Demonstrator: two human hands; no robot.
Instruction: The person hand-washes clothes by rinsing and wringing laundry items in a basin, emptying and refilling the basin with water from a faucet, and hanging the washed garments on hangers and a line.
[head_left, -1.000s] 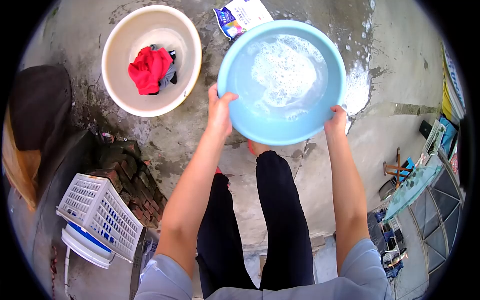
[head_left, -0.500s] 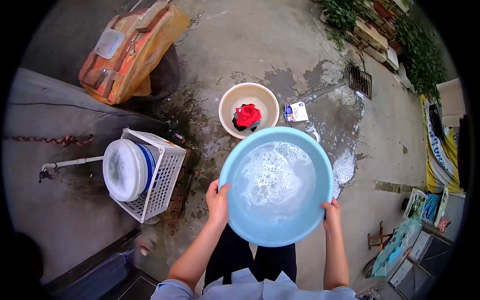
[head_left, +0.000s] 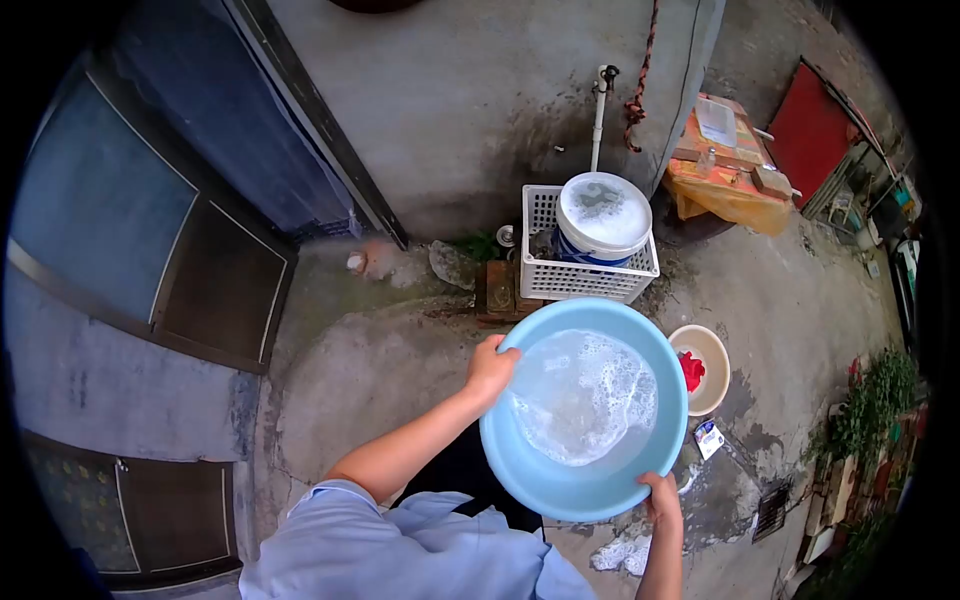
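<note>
A dark door point(head_left: 220, 280) is on the far left, by a gray wall point(head_left: 430, 100). Half a second ago the person faced the small tub. Now the person has turned to the left.

The left hand point(head_left: 491, 368) holds the left side of the blue basin point(head_left: 555, 490), with its thumb over the rim. The basin is up off the ground, in the middle, just in front of the person. It has soapy water in it, and the white foam point(head_left: 612, 400) now sits more on the right side. The white crate point(head_left: 585, 281) was off to the left. Now it is straight past the basin, with a bucket point(head_left: 604, 246) in it.

The right hand point(head_left: 661, 497) grips the near right edge of the basin. So both hands are full, and I think the work right now is taking this water somewhere.

The pale tub point(head_left: 716, 346) is now to the right of the basin, with red cloth point(head_left: 691, 371) still in it. The cloth is not in this soapy water. A packet point(head_left: 709, 440) lies near the tub.
</note>
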